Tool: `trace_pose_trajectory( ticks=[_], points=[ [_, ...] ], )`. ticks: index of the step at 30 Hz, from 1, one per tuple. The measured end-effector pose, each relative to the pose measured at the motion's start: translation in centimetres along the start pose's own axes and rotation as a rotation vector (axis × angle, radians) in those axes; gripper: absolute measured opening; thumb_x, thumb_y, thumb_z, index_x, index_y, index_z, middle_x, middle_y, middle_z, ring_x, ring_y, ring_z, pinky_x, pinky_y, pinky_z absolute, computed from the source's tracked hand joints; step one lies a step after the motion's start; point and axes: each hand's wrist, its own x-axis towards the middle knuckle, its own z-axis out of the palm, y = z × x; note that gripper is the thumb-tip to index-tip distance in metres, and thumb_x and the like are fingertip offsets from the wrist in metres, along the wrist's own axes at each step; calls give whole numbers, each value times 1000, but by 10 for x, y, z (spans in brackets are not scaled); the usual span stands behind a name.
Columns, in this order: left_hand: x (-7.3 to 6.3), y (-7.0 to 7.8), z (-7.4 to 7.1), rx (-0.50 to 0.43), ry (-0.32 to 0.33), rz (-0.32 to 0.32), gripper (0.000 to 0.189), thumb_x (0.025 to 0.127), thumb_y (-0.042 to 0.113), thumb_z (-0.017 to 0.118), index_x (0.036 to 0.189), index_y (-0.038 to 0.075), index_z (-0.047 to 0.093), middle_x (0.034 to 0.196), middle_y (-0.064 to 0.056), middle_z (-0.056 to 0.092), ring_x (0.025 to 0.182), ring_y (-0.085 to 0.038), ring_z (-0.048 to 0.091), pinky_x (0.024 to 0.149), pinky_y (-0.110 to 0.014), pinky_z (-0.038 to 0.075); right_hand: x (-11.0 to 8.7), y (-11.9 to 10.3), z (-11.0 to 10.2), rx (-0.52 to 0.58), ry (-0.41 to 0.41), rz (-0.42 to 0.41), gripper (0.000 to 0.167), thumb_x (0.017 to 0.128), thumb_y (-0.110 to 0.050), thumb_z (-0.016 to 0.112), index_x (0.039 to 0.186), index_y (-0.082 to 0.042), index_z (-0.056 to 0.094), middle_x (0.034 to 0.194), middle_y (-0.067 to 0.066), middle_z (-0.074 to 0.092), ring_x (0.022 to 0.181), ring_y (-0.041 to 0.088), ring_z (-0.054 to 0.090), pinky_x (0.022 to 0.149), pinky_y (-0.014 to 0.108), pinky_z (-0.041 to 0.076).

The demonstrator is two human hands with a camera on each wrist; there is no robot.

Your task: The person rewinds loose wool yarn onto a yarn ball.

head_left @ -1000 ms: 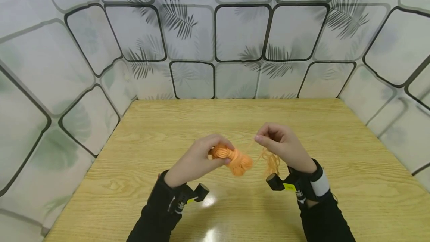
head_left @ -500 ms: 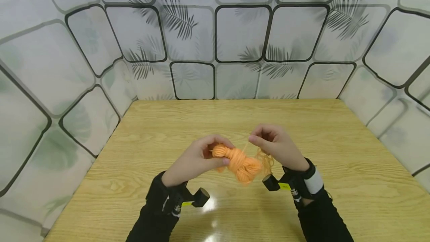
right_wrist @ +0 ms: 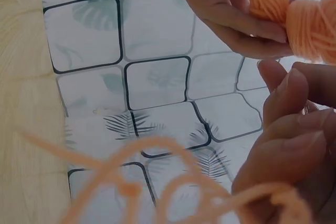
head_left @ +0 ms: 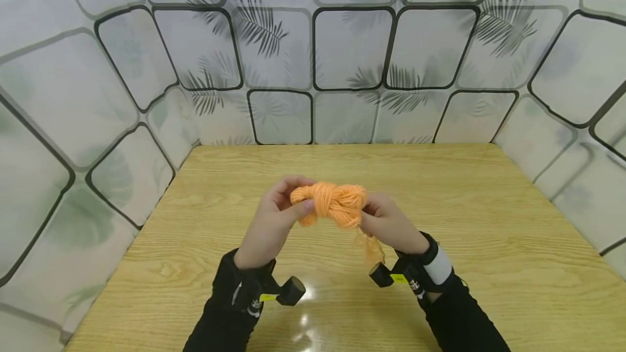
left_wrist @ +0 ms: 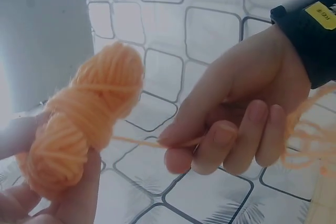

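An orange skein of yarn (head_left: 332, 202), wound round its middle, is held up over the table. My left hand (head_left: 274, 216) grips its left end between thumb and fingers. Close by its right end, my right hand (head_left: 393, 224) pinches a single yarn strand (left_wrist: 137, 141), which runs taut to the skein in the left wrist view. Loose yarn loops (head_left: 373, 249) hang below my right hand. They show large and blurred across the bottom of the right wrist view. The right fingertips are partly hidden behind the skein in the head view.
Both hands are above a light wood-grain table (head_left: 235, 173). White cloth walls (head_left: 347, 48) with dark outlined shapes and leaf prints stand at the back and both sides. Each wrist wears a black strap with a small camera (head_left: 292, 290).
The skein has risen and turned, so its wound middle faces the head camera. My right hand has come left and down, from above right of the skein to behind its right end.
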Motion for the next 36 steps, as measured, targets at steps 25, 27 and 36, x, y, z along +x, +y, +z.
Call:
trace_pose_trajectory(
  ticks=[25, 27, 36],
  points=[
    [9, -8, 1, 346, 482, 216, 27, 84, -4, 64, 108, -6, 55, 101, -8, 55, 84, -13, 57, 68, -20, 50, 3, -14, 28, -91, -140, 51, 21, 96, -3, 46, 97, 0, 67, 57, 4, 46, 48, 5, 35, 48, 22, 38],
    [10, -10, 0, 401, 485, 246, 26, 83, -3, 65, 107, -6, 56, 102, -11, 55, 85, -13, 57, 68, -20, 51, 2, -18, 26, -89, -145, 26, 20, 95, -1, 47, 97, 0, 67, 56, 2, 45, 47, 6, 35, 47, 21, 38],
    [12, -16, -2, 557, 457, 328, 26, 81, -1, 68, 105, -5, 58, 104, -16, 55, 89, -16, 56, 71, -21, 51, -2, -30, 17, -83, -141, -81, 18, 91, 5, 51, 97, -1, 67, 57, 2, 42, 45, 9, 33, 45, 19, 32]
  ],
)
